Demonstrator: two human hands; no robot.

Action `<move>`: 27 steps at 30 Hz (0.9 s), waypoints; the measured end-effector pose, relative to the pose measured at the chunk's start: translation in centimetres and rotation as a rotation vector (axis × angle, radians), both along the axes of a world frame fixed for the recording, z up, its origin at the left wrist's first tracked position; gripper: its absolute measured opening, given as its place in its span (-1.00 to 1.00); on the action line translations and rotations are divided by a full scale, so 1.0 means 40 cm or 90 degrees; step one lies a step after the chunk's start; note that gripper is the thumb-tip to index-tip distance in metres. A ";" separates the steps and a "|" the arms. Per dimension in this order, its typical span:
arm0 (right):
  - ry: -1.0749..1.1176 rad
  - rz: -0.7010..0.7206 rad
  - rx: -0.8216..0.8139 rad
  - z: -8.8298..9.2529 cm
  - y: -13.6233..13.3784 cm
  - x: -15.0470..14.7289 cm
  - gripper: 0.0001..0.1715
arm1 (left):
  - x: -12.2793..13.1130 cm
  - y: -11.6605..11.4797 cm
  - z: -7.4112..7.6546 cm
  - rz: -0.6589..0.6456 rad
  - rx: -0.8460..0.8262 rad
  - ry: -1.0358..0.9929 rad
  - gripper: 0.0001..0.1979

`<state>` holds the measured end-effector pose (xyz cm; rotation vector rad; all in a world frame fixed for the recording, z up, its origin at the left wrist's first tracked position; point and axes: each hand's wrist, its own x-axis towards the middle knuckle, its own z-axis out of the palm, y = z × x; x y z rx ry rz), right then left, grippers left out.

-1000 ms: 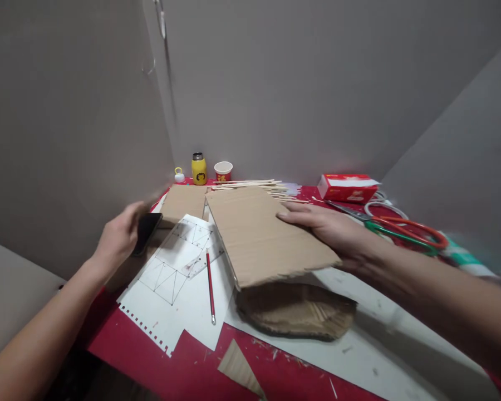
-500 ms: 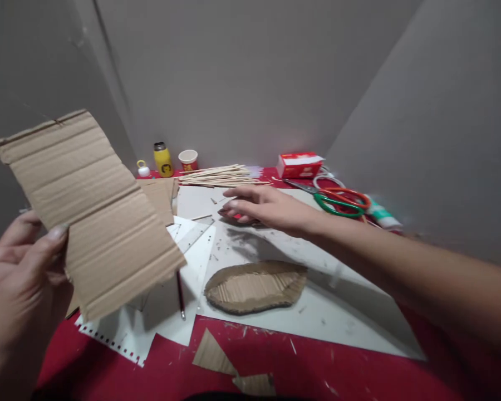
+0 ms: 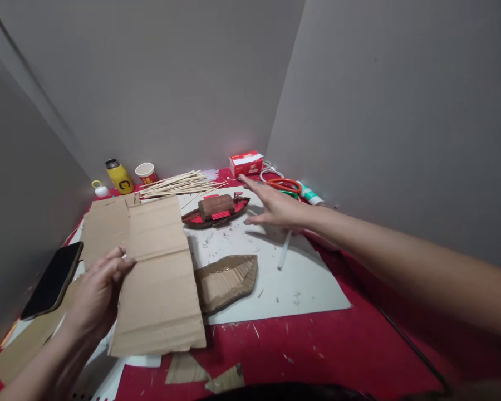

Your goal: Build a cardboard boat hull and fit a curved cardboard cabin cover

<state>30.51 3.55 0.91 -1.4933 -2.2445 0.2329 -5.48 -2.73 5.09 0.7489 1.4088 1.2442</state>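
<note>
My left hand (image 3: 102, 284) grips a creased sheet of corrugated cardboard (image 3: 161, 278) by its left edge, thumb on top. The sheet hides part of a boat-shaped cardboard shell (image 3: 229, 281) on the white board. My right hand (image 3: 271, 203) is stretched out with thumb and fingers apart, holding nothing. It hovers just right of a small model boat (image 3: 217, 209), which has a brown rounded canopy and red deck. Scissors with orange and green handles (image 3: 288, 186) lie just beyond that hand, their blades hidden behind it.
Thin wooden sticks (image 3: 177, 184), a paper cup (image 3: 146, 172), a yellow bottle (image 3: 120, 177) and a red tissue box (image 3: 246, 164) line the back. A phone (image 3: 52, 281) lies left. A glue stick (image 3: 284, 253) rests on the white board (image 3: 304, 295). Cardboard scraps (image 3: 186, 368) lie in front.
My right hand has drawn away from the model boat, which now shows, and its fingers have spread. The cardboard sheet has come lower, over the shell's left end. The view has turned right.
</note>
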 end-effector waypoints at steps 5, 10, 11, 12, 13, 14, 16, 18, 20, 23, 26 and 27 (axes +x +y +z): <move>-0.075 0.055 -0.027 0.001 0.073 -0.034 0.36 | -0.006 0.019 -0.062 -0.118 -0.006 -0.055 -0.73; -0.103 0.082 -0.024 0.000 0.104 -0.048 0.29 | 0.003 0.021 -0.070 -0.131 -0.034 -0.036 -0.67; -0.103 0.077 -0.027 0.001 0.108 -0.047 0.27 | 0.005 0.021 -0.071 -0.134 -0.034 -0.037 -0.68; -0.104 0.070 -0.028 0.001 0.111 -0.046 0.26 | 0.006 0.022 -0.073 -0.133 -0.034 -0.039 -0.70; -0.105 0.065 -0.026 0.001 0.114 -0.043 0.24 | 0.006 0.023 -0.076 -0.126 -0.033 -0.043 -0.71; -0.106 0.064 -0.022 0.001 0.118 -0.041 0.23 | 0.006 0.023 -0.080 -0.120 -0.032 -0.052 -0.71; -0.106 0.061 -0.009 -0.002 0.127 -0.035 0.21 | 0.005 0.024 -0.088 -0.128 -0.042 -0.072 -0.71; -0.107 0.047 0.001 -0.007 0.139 -0.030 0.21 | 0.005 0.023 -0.094 -0.146 -0.049 -0.091 -0.72; -0.108 0.034 -0.001 -0.010 0.149 -0.025 0.21 | 0.006 0.021 -0.097 -0.147 -0.049 -0.106 -0.73; -0.112 0.038 -0.013 -0.006 0.149 -0.013 0.23 | 0.007 0.017 -0.094 -0.113 -0.041 -0.122 -0.69; -0.087 0.038 0.010 0.018 0.114 0.004 0.12 | 0.009 0.013 -0.087 -0.118 -0.041 -0.124 -0.66; -0.059 0.029 0.033 0.029 0.093 0.008 0.02 | 0.010 0.011 -0.084 -0.128 -0.040 -0.125 -0.65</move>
